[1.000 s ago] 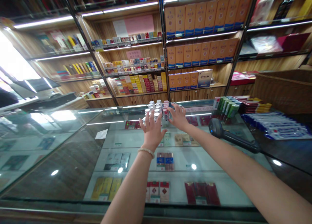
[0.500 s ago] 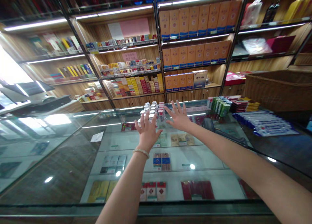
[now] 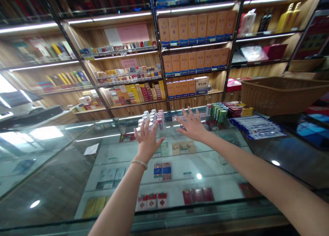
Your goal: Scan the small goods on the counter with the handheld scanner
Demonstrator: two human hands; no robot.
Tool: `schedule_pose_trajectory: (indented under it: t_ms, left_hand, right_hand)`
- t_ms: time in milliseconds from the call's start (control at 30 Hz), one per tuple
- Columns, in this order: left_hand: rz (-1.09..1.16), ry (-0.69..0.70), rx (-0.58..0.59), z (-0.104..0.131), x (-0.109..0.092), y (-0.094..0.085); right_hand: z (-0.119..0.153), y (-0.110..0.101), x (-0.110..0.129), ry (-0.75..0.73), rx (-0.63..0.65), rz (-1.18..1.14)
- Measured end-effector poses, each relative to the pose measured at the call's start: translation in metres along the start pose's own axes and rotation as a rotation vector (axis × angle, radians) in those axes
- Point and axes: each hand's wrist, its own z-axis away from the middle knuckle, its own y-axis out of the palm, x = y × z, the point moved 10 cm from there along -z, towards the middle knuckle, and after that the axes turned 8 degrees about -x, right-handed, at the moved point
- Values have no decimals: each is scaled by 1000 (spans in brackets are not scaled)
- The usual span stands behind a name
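My left hand (image 3: 147, 140), with a pale bracelet at the wrist, is spread over the glass counter (image 3: 169, 177) and holds nothing. Its fingertips overlap the near side of a group of small white-topped containers (image 3: 146, 115); whether they touch is unclear. Pink containers (image 3: 160, 119) stand at the right of that group. My right hand (image 3: 191, 125) is held out to the right of them, fingers apart, with nothing in it. Farther right stand green cylindrical containers (image 3: 219, 112).
Shelves with orange boxes (image 3: 192, 28) rise behind the counter. At the right are red packs (image 3: 239, 109), blue-white packets (image 3: 257, 126) and a wicker basket (image 3: 280, 95). A paper slip (image 3: 91, 149) lies at the left. Cigarette packs (image 3: 152, 201) show beneath the glass.
The view has turned to the right, so the counter and shelves appear farther left. My right hand now appears farther from the pink containers. Both hands stay spread.
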Motion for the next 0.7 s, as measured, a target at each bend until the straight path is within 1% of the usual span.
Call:
schedule_pose_trajectory:
  t_ms: [167,300,500,600,700]
  left_hand:
    - [17,25,-46,-1,-4,2]
    - [50,51,-49,-2,-14,-1]
    - [44,94,-40,-11,-37,-15]
    - [48,100,-45,-21,-48,-23]
    - [49,117,-50,-31,-64,-33]
  right_hand:
    - [22,-34,-28,18,-41,29]
    - [37,-56,-50,29,-80,28]
    - [55,-75,-88,71,-111,33]
    - [62,-84,-103,83,-134,39]
    - [67,-91,-115,98,-150,49]
